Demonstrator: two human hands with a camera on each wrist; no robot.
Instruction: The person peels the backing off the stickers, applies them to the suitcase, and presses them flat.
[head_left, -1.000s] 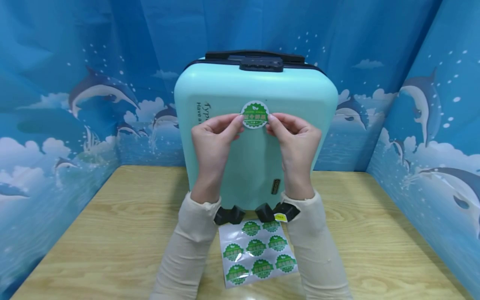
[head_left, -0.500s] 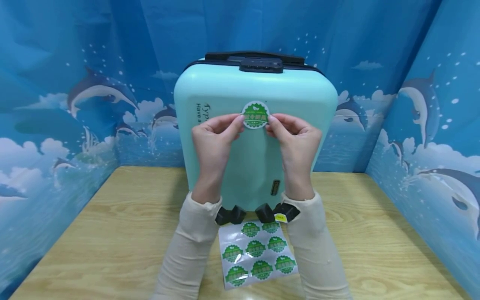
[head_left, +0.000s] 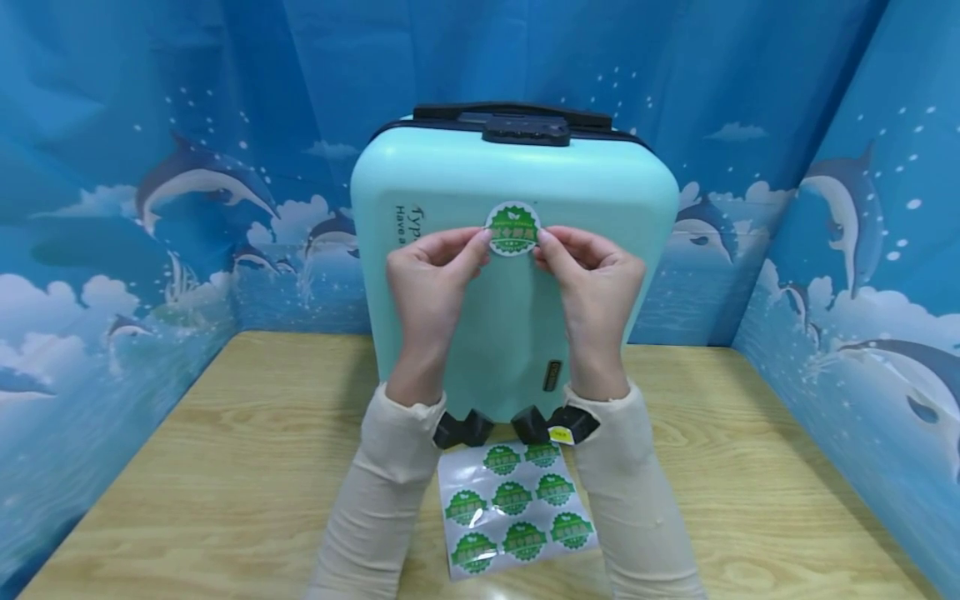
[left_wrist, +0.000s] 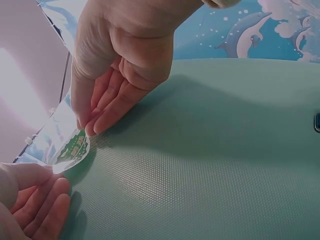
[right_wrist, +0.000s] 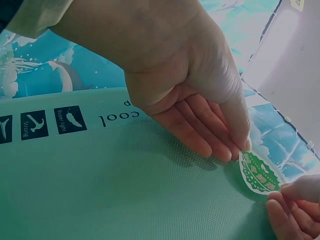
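A round green sticker with a white rim [head_left: 513,227] is stretched between both hands, in front of the upper face of a mint-green suitcase [head_left: 502,333]. My left hand [head_left: 431,287] pinches its left edge between thumb and fingers. On the opposite edge, my right hand [head_left: 596,283] holds it in the same kind of pinch. In the left wrist view the sticker [left_wrist: 74,150] tilts away from the suitcase's textured surface. The right wrist view shows the sticker [right_wrist: 260,172] close to that surface; whether its edge touches, I cannot tell.
A sheet of several matching stickers [head_left: 461,468] lies on the wooden table [head_left: 270,467] below the forearms. The upright suitcase has a black handle [head_left: 517,110] on top. Blue dolphin-print curtains [head_left: 315,75] enclose the back and sides.
Both hands keep their pinch on the sticker, which stays in nearly the same spot before the suitcase. Only a very slight shift of the whole view shows.
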